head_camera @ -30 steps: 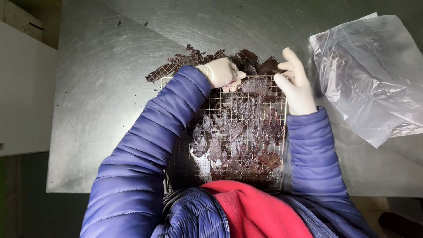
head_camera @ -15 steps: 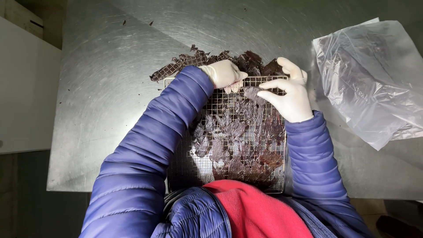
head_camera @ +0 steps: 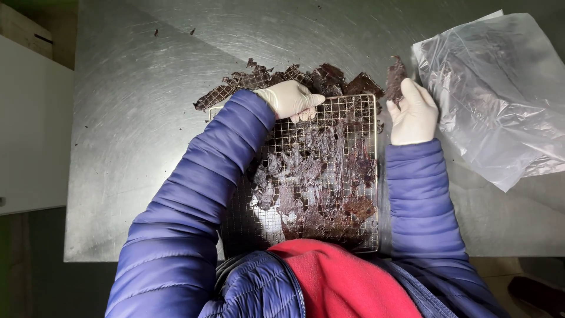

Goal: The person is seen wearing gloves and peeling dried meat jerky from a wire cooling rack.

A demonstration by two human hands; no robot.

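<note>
On the steel bench (head_camera: 135,147), the gloved left hand (head_camera: 291,99) presses on the far edge of the wire rack (head_camera: 353,109), fingers curled narrow over the mesh, holding nothing I can make out. Dark dried pieces (head_camera: 318,171) cling across the rack. Just right of the rack, the right hand (head_camera: 413,115) pinches one dark strip (head_camera: 394,79). Farther right lies a clear plastic bag (head_camera: 500,94).

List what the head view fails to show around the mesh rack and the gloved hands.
- Near edge of the wire rack: hidden by the red collar.
- Left hand fingers: curled under, grip unclear.
- Plastic bag: cut off at the right edge.
- Dark piece in the right hand: its lower part is covered.
</note>
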